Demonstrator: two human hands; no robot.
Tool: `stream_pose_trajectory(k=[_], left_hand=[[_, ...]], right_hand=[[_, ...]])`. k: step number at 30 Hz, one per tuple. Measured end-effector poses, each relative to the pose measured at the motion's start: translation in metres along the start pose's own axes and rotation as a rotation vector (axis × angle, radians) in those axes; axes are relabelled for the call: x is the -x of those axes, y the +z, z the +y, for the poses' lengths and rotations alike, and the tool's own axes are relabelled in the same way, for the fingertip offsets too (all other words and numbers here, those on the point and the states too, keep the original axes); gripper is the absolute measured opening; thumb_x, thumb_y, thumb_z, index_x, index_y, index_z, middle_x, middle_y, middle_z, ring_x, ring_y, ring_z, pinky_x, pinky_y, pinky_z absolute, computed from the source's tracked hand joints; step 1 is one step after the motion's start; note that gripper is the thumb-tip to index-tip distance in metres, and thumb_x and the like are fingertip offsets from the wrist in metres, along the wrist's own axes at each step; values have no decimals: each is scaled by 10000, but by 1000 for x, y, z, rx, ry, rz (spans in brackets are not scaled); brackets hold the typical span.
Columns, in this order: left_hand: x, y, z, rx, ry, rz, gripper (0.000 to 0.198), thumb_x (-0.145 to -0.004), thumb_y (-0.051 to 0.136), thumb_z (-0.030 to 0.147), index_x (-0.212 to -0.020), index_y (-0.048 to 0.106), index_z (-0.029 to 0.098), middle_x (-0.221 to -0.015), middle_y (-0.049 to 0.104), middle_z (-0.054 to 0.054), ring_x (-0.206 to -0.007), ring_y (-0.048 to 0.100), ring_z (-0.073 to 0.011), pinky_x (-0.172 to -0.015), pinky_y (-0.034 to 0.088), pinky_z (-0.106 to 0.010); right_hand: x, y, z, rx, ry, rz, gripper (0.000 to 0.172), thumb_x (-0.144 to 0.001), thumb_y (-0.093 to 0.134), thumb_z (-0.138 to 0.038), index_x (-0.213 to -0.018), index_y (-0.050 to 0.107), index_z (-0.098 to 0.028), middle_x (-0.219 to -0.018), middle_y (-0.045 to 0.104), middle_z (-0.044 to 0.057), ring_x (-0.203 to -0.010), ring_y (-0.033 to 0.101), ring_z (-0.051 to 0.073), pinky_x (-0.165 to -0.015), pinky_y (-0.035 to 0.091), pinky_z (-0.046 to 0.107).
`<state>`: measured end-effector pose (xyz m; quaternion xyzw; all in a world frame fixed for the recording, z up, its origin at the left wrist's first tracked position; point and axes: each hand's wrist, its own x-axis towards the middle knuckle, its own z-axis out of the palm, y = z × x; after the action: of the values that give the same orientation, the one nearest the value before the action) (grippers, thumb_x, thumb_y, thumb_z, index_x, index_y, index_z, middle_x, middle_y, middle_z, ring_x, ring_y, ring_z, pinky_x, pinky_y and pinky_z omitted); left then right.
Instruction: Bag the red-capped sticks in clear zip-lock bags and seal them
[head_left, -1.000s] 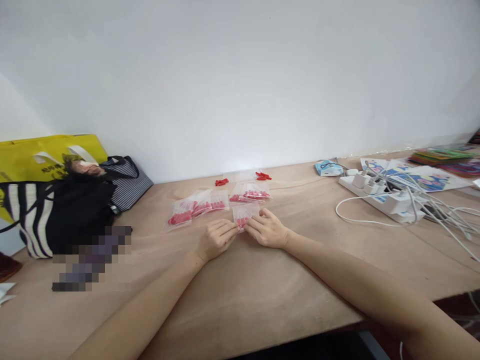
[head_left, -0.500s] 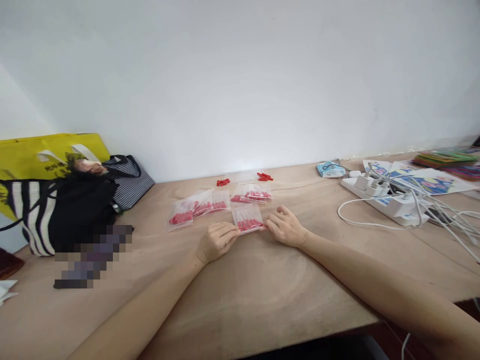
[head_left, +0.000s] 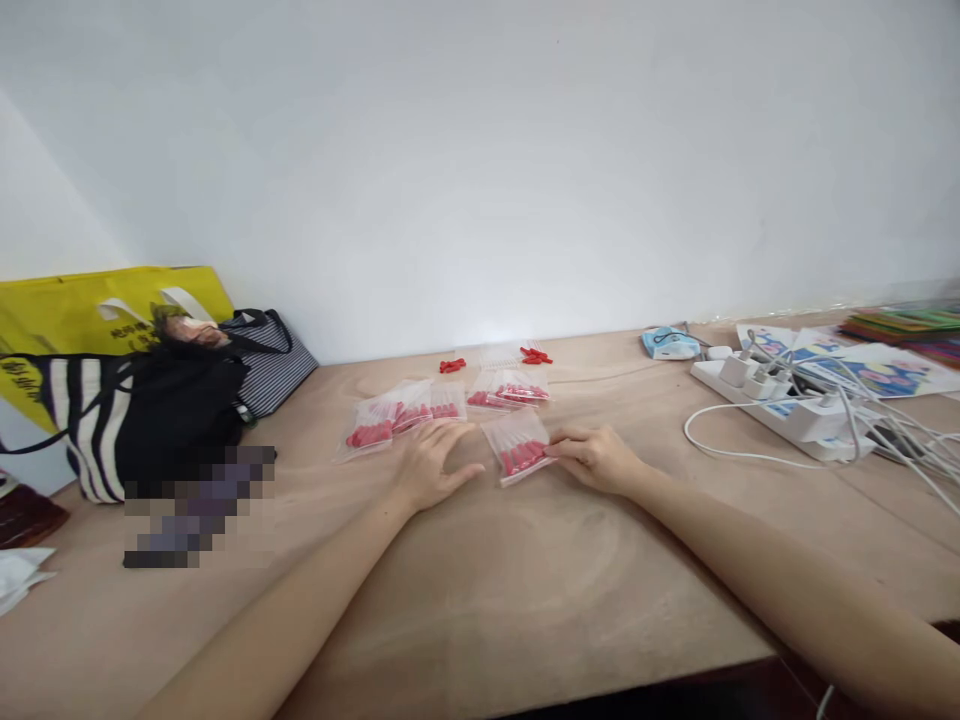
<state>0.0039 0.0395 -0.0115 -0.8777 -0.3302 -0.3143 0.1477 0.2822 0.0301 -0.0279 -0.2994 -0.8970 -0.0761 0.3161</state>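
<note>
A clear plastic bag (head_left: 516, 447) with several red-ended pieces in it lies tilted on the wooden table. The fingers of my right hand (head_left: 596, 458) pinch its right edge. To the left of that bag, my left hand (head_left: 435, 465) is open, thumb and fingers apart, and touches nothing I can make out except perhaps the table. Just beyond it lie more filled bags (head_left: 371, 428), overlapping one another. Another pair of overlapping filled bags (head_left: 510, 388) rests behind the held one.
Loose red pieces lie in two small piles (head_left: 452, 366) near the wall, around a flat clear bag (head_left: 499, 355). On the right are a white power strip (head_left: 780, 410) with cables, a blue packet (head_left: 670, 343) and printed sheets (head_left: 862, 368). Bags (head_left: 157, 420) stand at the left.
My left hand has let go of the bag's left corner and opened, moving slightly left. The bag has turned a little, with its right edge still in my right hand.
</note>
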Motion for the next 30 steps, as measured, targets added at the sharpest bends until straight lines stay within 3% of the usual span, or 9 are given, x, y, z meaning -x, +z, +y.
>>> stream_pose_trajectory(k=[3, 7, 10, 14, 18, 21, 25, 28, 30], left_hand=[[3, 1, -21, -183, -161, -5, 242, -770, 530, 302, -972, 595, 186, -1018, 617, -74, -995, 517, -252, -895, 370, -453], [3, 11, -44, -370, -255, 9, 234, -707, 560, 223, -928, 631, 196, -1054, 604, -94, -1043, 487, -292, -918, 316, -509], [-2, 19, -51, -426, -250, 17, 159, -721, 542, 195, -825, 662, 213, -1042, 615, -77, -1048, 492, -290, -927, 294, -530], [-7, 22, -51, -410, -165, 40, 199, -776, 480, 160, -702, 660, 197, -955, 650, -57, -1006, 532, -264, -920, 328, -500], [-5, 17, -38, -335, -6, 55, 210, -801, 436, 133, -783, 644, 158, -884, 662, -71, -949, 566, -235, -883, 393, -428], [1, 10, -16, -201, 44, 49, 185, -813, 446, 161, -771, 627, 158, -820, 663, -60, -879, 586, -210, -822, 439, -373], [7, 4, 21, -14, 61, 23, 169, -831, 440, 161, -789, 603, 168, -806, 663, -25, -749, 608, -148, -823, 444, -345], [6, 6, 40, 68, 77, 12, 152, -832, 450, 166, -804, 599, 177, -815, 666, -11, -727, 615, -130, -777, 466, -306], [1, 10, 48, 106, 86, -2, 151, -836, 451, 184, -821, 601, 179, -830, 666, -18, -740, 617, -135, -701, 482, -273]], right_hand=[[20, -19, 20, -162, 48, -17, 201, -849, 400, -244, -862, 595, -199, -860, 608, 53, -745, 577, 110, -637, 421, 206], [52, -35, 49, -58, 166, -24, 198, -840, 372, -198, -818, 569, -193, -846, 592, 67, -702, 557, 128, -611, 424, 234], [62, -33, 65, 105, 282, 34, 194, -833, 379, -228, -731, 540, -187, -753, 573, 65, -642, 529, 141, -581, 405, 247], [47, -16, 79, 250, 428, 26, 202, -822, 378, -230, -691, 524, -182, -750, 558, 71, -631, 521, 147, -573, 385, 248], [19, 3, 89, 256, 540, -30, 210, -815, 365, -189, -717, 551, -171, -814, 571, 84, -705, 540, 162, -626, 389, 253], [8, 13, 96, 201, 578, -49, 208, -769, 376, -109, -772, 576, -166, -849, 582, 80, -774, 550, 168, -682, 400, 253], [6, 17, 93, 192, 611, 57, 320, -672, 403, -31, -903, 584, -160, -976, 563, 96, -899, 533, 199, -778, 404, 292], [6, 11, 72, 89, 500, 159, 284, -702, 449, -100, -943, 579, -177, -966, 552, 90, -932, 517, 206, -822, 401, 325], [4, 7, 49, -49, 357, 144, 217, -742, 505, -232, -942, 579, -193, -932, 556, 74, -892, 526, 192, -807, 411, 329]])
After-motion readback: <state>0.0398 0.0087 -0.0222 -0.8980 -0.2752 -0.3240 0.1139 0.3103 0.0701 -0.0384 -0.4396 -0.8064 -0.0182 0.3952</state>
